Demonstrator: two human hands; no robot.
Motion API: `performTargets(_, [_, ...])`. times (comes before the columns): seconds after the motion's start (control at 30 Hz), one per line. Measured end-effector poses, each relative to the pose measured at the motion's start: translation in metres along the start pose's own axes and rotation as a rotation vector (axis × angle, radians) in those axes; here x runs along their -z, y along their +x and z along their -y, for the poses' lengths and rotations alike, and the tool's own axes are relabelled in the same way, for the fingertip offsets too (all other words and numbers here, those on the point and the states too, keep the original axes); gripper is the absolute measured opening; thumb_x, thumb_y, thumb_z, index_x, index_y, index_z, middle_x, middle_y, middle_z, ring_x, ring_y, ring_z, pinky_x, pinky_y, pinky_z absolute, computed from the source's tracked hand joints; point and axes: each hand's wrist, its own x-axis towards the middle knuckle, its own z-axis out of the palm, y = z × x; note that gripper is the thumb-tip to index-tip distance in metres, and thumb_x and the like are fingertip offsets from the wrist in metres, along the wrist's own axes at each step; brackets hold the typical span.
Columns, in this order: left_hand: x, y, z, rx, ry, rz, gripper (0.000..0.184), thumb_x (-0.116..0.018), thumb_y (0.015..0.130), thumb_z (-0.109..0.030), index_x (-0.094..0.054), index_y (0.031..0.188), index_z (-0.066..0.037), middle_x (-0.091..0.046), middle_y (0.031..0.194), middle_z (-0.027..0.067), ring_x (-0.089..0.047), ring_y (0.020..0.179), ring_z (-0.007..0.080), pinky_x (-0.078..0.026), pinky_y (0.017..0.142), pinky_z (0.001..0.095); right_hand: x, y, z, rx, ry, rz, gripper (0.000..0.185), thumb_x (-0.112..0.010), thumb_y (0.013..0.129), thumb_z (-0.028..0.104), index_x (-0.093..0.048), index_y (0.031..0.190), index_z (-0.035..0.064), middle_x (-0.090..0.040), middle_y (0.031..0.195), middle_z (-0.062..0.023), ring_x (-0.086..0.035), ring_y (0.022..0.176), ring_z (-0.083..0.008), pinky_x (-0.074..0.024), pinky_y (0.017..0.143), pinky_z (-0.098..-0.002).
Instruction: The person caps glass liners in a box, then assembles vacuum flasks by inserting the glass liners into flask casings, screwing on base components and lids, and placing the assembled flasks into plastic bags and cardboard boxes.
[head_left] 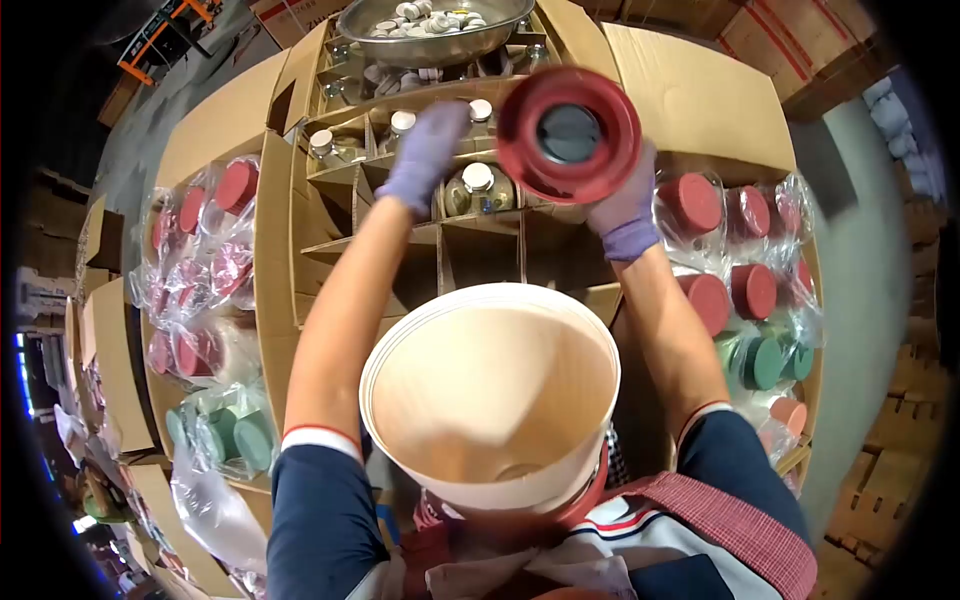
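Note:
My right hand (628, 208), in a purple glove, grips a dark red round piece (515, 135) with a wide rim and a dark centre, held above the divided carton (440, 238). Its fingers are mostly behind the piece. My left hand (432, 150), gloved too, is over the carton's left part, close to glass bottles with white caps, one bottle (478, 192) standing in a cell to its right. Motion smears the left fingers, so whether they hold anything cannot be made out. Nearer my body a cream tub (490, 400) stands with its mouth up.
A metal bowl (435, 45) of small white pieces rests at the carton's far end. Plastic-wrapped items with red and green tops fill the left box (275, 230) and the right box (815, 400). Raised carton flaps (690, 95) flank the far side.

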Motion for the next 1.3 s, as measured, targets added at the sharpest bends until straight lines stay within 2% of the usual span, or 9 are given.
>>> performTargets(0.1, [-0.076,-0.025,0.021,0.314,0.694,0.436,0.066,-0.065,0.084,-0.054,-0.050,0.131,-0.010,-0.054,0.131,0.0195,-0.053,0.122,0.0377,-0.046,0.099,0.0444,0.067,0.002,-0.035,-0.052,0.081,-0.197,0.051,-0.029,0.100,0.036,-0.052,0.133,0.0045,-0.056,0.135,-0.0131,-0.053,0.123,-0.0279,-0.0426,0.107,-0.0436])
performTargets(0.3, [-0.040,-0.024,0.001,0.068,0.600,0.112,0.058,-0.079,0.072,-0.039,-0.056,0.111,-0.005,-0.061,0.109,0.0180,-0.060,0.103,0.0353,-0.049,0.092,0.0420,0.058,-0.046,-0.010,-0.464,0.090,-0.727,0.052,-0.040,0.103,0.044,-0.050,0.136,0.0056,-0.054,0.137,-0.0129,-0.052,0.125,-0.0276,-0.0394,0.108,-0.0396])
performTargets(0.4, [0.042,-0.026,-0.097,-0.262,0.527,-0.167,0.056,-0.078,0.072,-0.042,-0.058,0.111,-0.008,-0.062,0.101,0.0151,-0.063,0.094,0.0328,-0.051,0.083,0.0428,0.056,-0.088,-0.008,0.184,-0.919,-0.408,0.053,-0.045,0.104,0.032,-0.040,0.141,-0.0051,-0.052,0.137,-0.0182,-0.047,0.130,-0.0265,-0.0397,0.107,-0.0356])
performTargets(0.53, [0.112,-0.102,-0.286,-0.560,0.558,-0.309,0.054,-0.078,0.070,-0.013,-0.063,0.122,-0.016,-0.061,0.098,0.0101,-0.059,0.091,0.0321,-0.050,0.078,0.0420,-0.070,-0.095,0.028,-0.543,0.179,-0.164,0.078,-0.048,0.094,0.061,-0.036,0.149,0.0073,-0.054,0.129,-0.0128,-0.058,0.112,-0.0269,-0.0485,0.096,-0.0370])
performTargets(0.67, [0.143,-0.190,-0.378,-0.620,0.761,0.212,0.085,-0.084,0.064,-0.044,-0.055,0.137,-0.013,-0.043,0.142,0.0194,-0.038,0.135,0.0383,-0.031,0.111,0.0491,-0.140,-0.082,0.084,-0.468,0.948,0.741,0.072,-0.031,0.100,0.062,-0.037,0.148,0.0101,-0.053,0.137,-0.0113,-0.052,0.125,-0.0258,-0.0419,0.107,-0.0459])
performTargets(0.8, [0.166,-0.198,-0.354,-0.454,0.416,-0.469,0.091,-0.083,0.069,-0.032,-0.037,0.144,-0.007,-0.036,0.143,0.0223,-0.036,0.134,0.0390,-0.035,0.109,0.0463,-0.165,-0.151,0.142,-0.490,0.390,0.567,0.073,-0.044,0.094,0.066,-0.048,0.139,0.0079,-0.057,0.130,-0.0085,-0.054,0.119,-0.0202,-0.0408,0.106,-0.0352])
performTargets(0.9, [0.162,-0.226,-0.334,-0.273,-0.758,-0.261,0.092,-0.081,0.074,-0.033,-0.034,0.147,-0.007,-0.040,0.142,0.0188,-0.041,0.133,0.0309,-0.037,0.109,0.0417,-0.141,-0.197,0.146,-0.389,-0.259,0.514,0.072,-0.043,0.093,0.070,-0.055,0.128,0.0074,-0.058,0.110,0.0003,-0.053,0.103,-0.0106,-0.0430,0.093,-0.0278])
performTargets(0.97, [0.150,-0.255,-0.331,-0.247,-0.854,-0.158,0.094,-0.080,0.075,-0.033,-0.030,0.150,-0.007,-0.042,0.143,0.0163,-0.043,0.132,0.0300,-0.036,0.110,0.0394,-0.140,-0.231,0.139,-0.303,-0.280,0.476,0.070,-0.039,0.095,0.068,-0.054,0.128,0.0071,-0.057,0.108,0.0018,-0.052,0.103,-0.0089,-0.0423,0.092,-0.0263])
performTargets(1.3, [0.147,-0.229,-0.346,-0.087,0.113,0.865,0.082,-0.082,0.073,-0.038,-0.048,0.139,-0.002,-0.054,0.132,0.0223,-0.054,0.123,0.0318,-0.042,0.104,0.0386,-0.139,-0.250,0.090,-0.220,-0.243,0.369,0.062,-0.061,0.095,0.025,-0.036,0.146,0.0012,-0.047,0.141,-0.0117,-0.049,0.129,-0.0209,-0.0402,0.108,-0.0322])
